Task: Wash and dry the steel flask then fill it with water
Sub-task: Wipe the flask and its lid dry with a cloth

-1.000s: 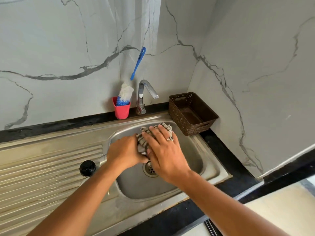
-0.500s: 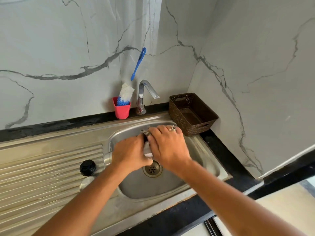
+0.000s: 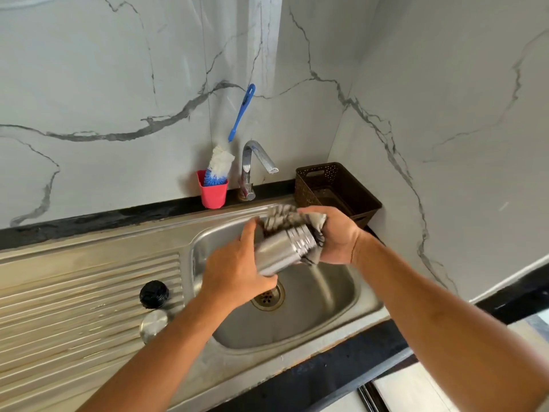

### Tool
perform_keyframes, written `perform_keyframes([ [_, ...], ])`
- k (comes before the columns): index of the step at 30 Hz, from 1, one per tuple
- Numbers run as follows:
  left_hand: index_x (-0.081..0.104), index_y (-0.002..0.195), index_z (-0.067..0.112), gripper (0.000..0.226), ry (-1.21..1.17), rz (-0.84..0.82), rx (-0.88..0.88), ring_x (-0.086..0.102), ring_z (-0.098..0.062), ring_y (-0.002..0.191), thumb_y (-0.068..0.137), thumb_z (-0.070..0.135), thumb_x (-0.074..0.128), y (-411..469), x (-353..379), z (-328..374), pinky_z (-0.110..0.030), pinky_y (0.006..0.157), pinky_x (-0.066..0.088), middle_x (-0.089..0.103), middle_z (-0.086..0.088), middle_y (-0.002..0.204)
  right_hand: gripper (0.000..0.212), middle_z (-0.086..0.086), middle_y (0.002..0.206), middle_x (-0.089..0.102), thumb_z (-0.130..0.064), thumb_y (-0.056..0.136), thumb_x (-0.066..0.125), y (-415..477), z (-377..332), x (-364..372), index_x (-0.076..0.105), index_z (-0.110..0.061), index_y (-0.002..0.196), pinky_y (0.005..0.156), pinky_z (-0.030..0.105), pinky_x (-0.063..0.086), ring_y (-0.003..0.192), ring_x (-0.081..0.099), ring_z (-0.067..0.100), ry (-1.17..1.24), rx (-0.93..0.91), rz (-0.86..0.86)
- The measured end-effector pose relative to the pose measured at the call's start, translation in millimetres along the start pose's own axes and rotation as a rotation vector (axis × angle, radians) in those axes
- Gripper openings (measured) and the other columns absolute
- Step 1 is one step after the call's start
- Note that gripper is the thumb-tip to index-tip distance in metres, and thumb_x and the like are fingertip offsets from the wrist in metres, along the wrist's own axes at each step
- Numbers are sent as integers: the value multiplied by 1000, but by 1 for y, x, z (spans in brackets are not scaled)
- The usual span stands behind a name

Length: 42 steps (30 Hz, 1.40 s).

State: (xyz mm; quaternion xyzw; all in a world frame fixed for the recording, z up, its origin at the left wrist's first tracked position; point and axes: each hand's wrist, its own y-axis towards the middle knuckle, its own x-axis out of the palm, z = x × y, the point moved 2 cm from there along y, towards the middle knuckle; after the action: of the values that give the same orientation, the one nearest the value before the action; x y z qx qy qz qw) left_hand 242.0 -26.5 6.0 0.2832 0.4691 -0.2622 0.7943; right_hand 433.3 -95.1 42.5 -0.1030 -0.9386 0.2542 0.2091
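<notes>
Left hand [image 3: 237, 272] and right hand [image 3: 338, 236] bare, both forearms bare to the frame edge. Pale grey sliver [image 3: 545, 406] at lower right corner, maybe sleeve, unclear.

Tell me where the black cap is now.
In the head view, the black cap lies on the drainboard, left of the basin, beside a steel lid.

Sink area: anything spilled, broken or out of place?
Nothing stands out. The steel flask is held over the sink, a striped cloth round one end; a black cap and steel lid lie on the drainboard.
</notes>
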Motion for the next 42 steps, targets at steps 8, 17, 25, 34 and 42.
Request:
perform_keyframes([
  [8, 12, 166, 22, 126, -188, -115, -327, 69, -26, 117, 70, 56, 87, 9, 2, -2, -37, 89, 56, 69, -4, 133, 52, -4, 152, 56, -53, 109, 37, 20, 49, 67, 48, -30, 154, 121, 38, 36, 140, 50, 12, 1, -576, 578],
  [17, -27, 161, 14, 132, 182, -131, -80, 53, -6, 58, 83, 54, 72, 13, -5, 3, -23, 46, 36, 66, 9, 81, 32, 1, 109, 70, -42, 102, 37, 31, 12, 50, 63, -28, 91, 88, 45, 47, 109, 64, 29, -1765, -569, 573],
  [25, -31, 159, 20, 146, 215, -149, 0, 55, -10, 62, 73, 56, 82, 22, 6, -2, -27, 63, 51, 63, 8, 79, 35, 6, 99, 68, -38, 106, 34, 31, -7, 28, 61, -18, 98, 88, 44, 55, 91, 65, 26, -1700, -278, 341],
  [34, -33, 158, 18, 143, 318, -178, 108, 53, -12, 62, 78, 63, 76, 17, 1, -9, -28, 69, 51, 61, 6, 79, 33, 5, 113, 67, -39, 106, 35, 27, 29, 24, 60, -21, 117, 89, 49, 56, 102, 67, 29, -1621, -336, 367],
  [42, -27, 157, 47, 158, -236, -162, 45, 60, -29, 130, 49, 87, 81, 17, -1, -1, -45, 103, 53, 44, -1, 161, 49, 26, 130, 64, -34, 100, 45, 10, -10, -11, 69, 1, 124, 102, 47, 48, 110, 64, 36, 42, 4, -95],
])
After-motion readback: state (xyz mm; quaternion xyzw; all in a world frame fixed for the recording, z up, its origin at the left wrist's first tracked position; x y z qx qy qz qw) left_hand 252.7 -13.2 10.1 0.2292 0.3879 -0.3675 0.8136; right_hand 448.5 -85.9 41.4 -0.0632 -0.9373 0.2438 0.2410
